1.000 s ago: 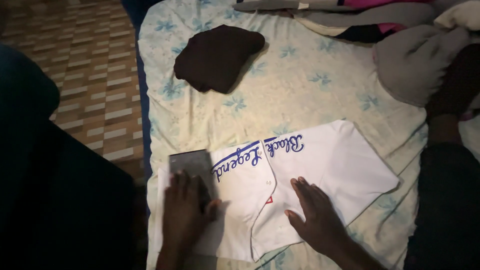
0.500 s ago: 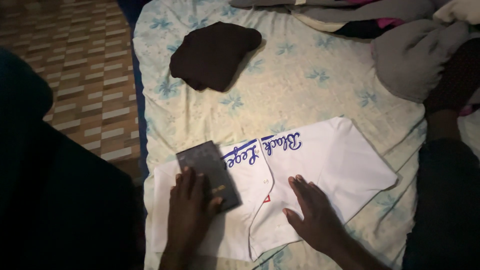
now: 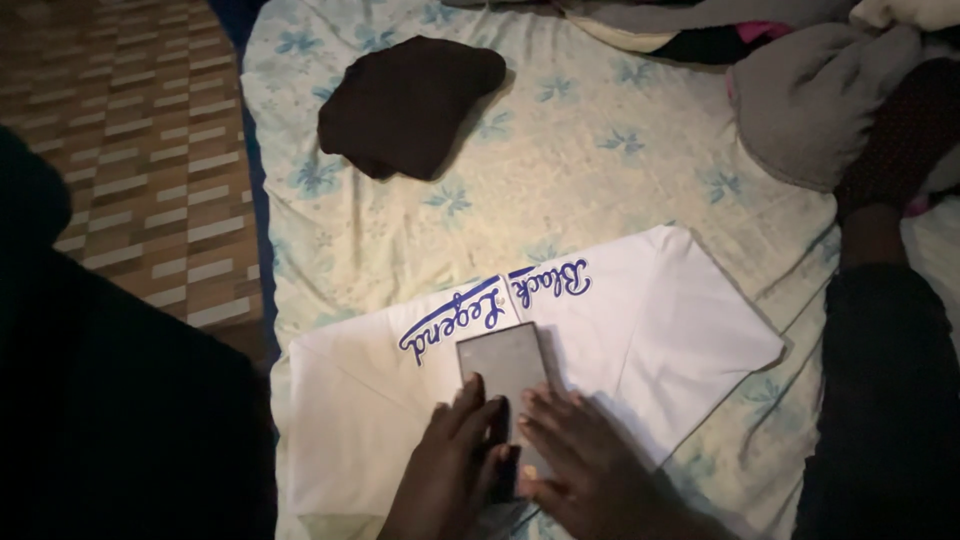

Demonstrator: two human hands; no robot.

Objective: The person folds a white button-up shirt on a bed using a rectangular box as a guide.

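Note:
A white jersey with blue script lettering (image 3: 650, 320) lies spread flat on the flowered bed sheet (image 3: 590, 190). On its middle rests a flat dark rectangular slab, like a thin book or board (image 3: 505, 370). My left hand (image 3: 450, 465) presses on the slab's near left part, fingers laid flat. My right hand (image 3: 580, 465) lies beside it on the slab's near right edge and on the jersey. Both hands touch each other over the slab's lower end, which they hide.
A folded dark brown garment (image 3: 405, 100) sits at the far left of the bed. A heap of grey, pink and white clothes (image 3: 820, 90) fills the far right. Patterned tile floor (image 3: 120, 150) lies to the left. A dark-clothed leg (image 3: 880, 400) runs along the right.
The dark slab has slid from the jersey's left side to its middle. My left hand moved right with it, and my right hand came left to meet it.

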